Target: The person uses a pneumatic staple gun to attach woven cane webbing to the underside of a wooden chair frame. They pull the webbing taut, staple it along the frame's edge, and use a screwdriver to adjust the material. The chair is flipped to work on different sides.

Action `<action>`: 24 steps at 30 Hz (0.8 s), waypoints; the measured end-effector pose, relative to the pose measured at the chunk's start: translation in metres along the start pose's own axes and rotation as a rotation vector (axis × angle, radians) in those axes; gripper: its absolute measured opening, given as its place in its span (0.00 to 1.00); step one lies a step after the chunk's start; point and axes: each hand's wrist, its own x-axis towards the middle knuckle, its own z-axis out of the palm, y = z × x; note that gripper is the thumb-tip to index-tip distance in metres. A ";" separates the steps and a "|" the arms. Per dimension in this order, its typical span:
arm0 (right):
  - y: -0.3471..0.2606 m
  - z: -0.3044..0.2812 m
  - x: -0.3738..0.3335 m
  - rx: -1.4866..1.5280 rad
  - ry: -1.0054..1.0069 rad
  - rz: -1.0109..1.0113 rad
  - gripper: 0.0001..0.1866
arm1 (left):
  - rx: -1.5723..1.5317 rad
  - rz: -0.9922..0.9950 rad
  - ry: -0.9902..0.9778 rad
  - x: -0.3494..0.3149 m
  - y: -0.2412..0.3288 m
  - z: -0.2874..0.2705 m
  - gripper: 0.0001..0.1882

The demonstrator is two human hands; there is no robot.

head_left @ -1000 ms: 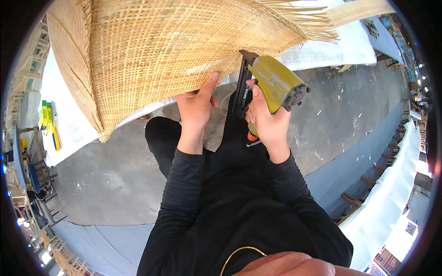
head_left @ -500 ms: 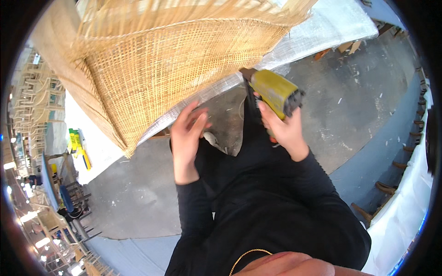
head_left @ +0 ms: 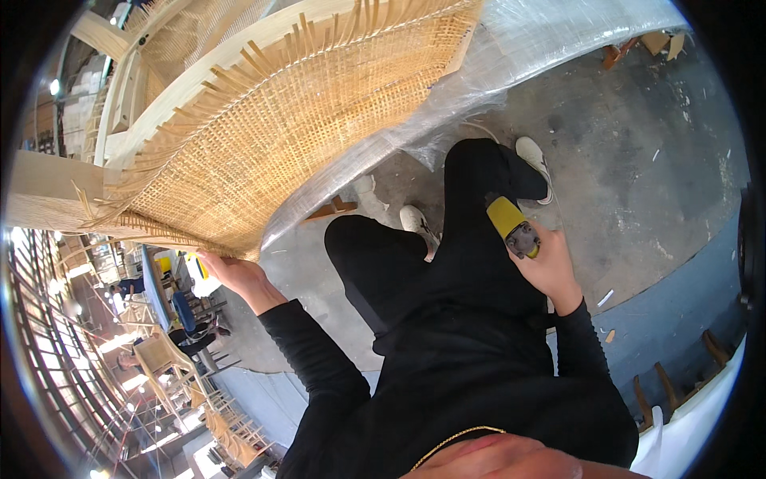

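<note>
A sheet of woven cane webbing (head_left: 295,124) hangs over a pale wooden chair frame (head_left: 52,188), its loose strands fringed along the upper edge. At the webbing's lower left corner is my left hand (head_left: 238,277), closed on the edge, with its fingertips partly hidden. My right hand (head_left: 552,267) grips a yellow and black staple gun (head_left: 507,219) by its handle. The tool is held low, over my right thigh and apart from the webbing. Most of its handle is hidden by the tool's body and my fingers.
Clear plastic film (head_left: 527,48) covers the surface under the webbing. Wood scraps (head_left: 656,41) lie on the grey floor (head_left: 622,152) at the far right. Chair frames (head_left: 163,363) and people stand at the left. Wooden legs (head_left: 666,387) stick up at the lower right.
My left hand has moved left from in front of my body to the webbing's corner. The staple gun has come down and away from the webbing's edge. The view has shifted left.
</note>
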 end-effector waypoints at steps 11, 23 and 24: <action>-0.027 0.003 0.018 0.161 0.074 -0.085 0.14 | -0.022 0.024 -0.177 -0.039 0.013 -0.006 0.36; -0.076 0.015 0.013 0.327 0.098 -0.050 0.13 | -0.308 -0.407 -0.362 -0.130 0.000 0.096 0.27; -0.083 0.017 0.016 0.355 0.110 -0.081 0.15 | -0.488 -0.482 -0.356 -0.126 -0.003 0.097 0.26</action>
